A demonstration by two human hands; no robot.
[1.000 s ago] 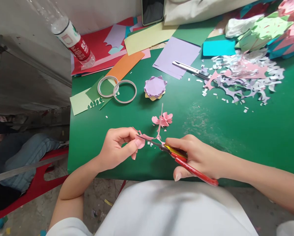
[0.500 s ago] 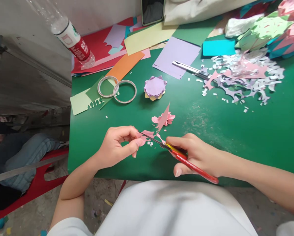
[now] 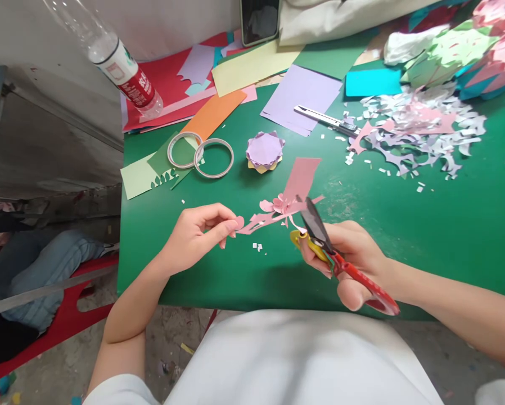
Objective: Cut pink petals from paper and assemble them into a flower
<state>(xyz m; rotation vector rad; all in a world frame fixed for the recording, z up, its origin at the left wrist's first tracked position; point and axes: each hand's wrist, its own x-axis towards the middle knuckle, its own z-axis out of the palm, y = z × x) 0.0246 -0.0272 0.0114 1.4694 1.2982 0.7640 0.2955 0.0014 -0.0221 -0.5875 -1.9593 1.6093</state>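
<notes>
My left hand (image 3: 199,236) pinches the end of a cut pink paper (image 3: 301,179), which stretches right with narrow strips and a wider uncut part. In my right hand (image 3: 354,259) are scissors (image 3: 334,256) with red and yellow handles, their dark blades pointing up and away near the paper's right end. Behind the paper lies a cluster of pink petals (image 3: 278,203), partly covered by it. Small white scraps (image 3: 257,247) lie on the green table between my hands.
Beyond sit a purple paper flower (image 3: 265,151), two tape rings (image 3: 214,158), a box cutter (image 3: 326,119) and a heap of scraps (image 3: 421,129). A bottle (image 3: 136,84) stands back left, near coloured sheets (image 3: 219,115). A phone (image 3: 260,21) stands at the back.
The scissors have come away from my left fingers, moved right and turned upward. The pink paper has swung out to the right, showing its wider part. My left hand has shifted slightly up.
</notes>
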